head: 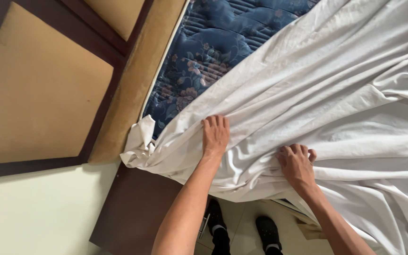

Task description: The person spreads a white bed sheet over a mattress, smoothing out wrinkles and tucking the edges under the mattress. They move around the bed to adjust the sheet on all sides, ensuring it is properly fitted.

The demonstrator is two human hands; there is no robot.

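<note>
Rumpled white sheet (317,94) over quilted blue floral mattress (213,42), bunched in curled fingers of both hands.

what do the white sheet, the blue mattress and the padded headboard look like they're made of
White sheet: thin woven cloth, probably cotton or a blend, matte; it creases and bunches softly under the left hand and right hand.
Blue mattress: quilted fabric with a floral print and a slight sheen; stitched ridges show.
Headboard: tan padded panels, possibly suede-like fabric, in dark glossy frames, likely wood.
</note>
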